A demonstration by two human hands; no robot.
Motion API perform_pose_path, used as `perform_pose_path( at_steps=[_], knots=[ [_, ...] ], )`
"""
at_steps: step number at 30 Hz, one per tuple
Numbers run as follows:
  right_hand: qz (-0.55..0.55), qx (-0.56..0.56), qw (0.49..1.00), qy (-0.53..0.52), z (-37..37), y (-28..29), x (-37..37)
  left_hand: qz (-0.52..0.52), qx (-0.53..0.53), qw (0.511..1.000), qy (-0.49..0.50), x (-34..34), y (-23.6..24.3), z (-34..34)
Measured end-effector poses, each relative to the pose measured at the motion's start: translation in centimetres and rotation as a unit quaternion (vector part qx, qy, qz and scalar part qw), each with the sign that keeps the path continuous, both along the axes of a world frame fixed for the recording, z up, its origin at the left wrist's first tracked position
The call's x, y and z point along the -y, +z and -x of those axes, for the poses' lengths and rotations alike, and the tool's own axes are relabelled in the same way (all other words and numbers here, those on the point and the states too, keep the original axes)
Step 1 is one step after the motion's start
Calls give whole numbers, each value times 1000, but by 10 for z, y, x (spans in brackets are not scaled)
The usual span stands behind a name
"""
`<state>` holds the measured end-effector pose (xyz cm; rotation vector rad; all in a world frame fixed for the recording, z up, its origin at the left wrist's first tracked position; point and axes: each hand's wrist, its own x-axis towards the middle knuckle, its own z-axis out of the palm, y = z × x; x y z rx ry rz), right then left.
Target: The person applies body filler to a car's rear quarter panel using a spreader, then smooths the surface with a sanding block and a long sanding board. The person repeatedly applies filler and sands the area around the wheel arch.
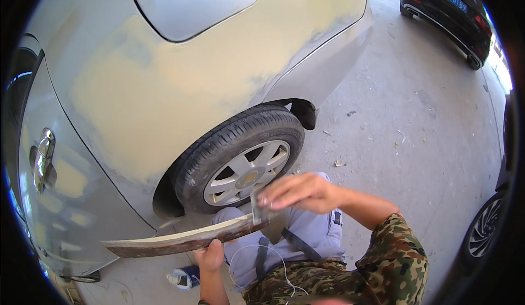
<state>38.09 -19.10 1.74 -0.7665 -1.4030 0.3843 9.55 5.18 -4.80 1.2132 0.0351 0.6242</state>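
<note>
My left hand (210,254) grips a long, narrow, slightly curved board (164,246) from below, near its right half. The board has a dark brown, worn side, and a band of pale cream paste runs along its upper edge. My right hand (299,191) is closed on a grey flat scraper (259,209), whose blade meets the board's right end. Part of the scraper is hidden under the fingers. Just beyond stands a silver car with a wide patch of cream filler (180,86) over its rear side panel, above the rear wheel (246,171).
A blue-and-white can (185,277) stands on the floor beside my left forearm. The car's door handle (44,160) sticks out at the left. A black car (445,15) is parked at the far right, and another car's wheel (484,228) shows at the right edge. Small debris (338,163) dots the concrete.
</note>
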Motion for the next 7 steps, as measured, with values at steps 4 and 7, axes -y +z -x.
perform_pose_path(
  at_steps=[4,7],
  knots=[
    [81,91,993,-15,-11,10,21,-1,21,1000,-5,0,6,-16],
    [315,228,919,-60,-32,15,37,40,21,999,4,6,14,-16]
  ],
)
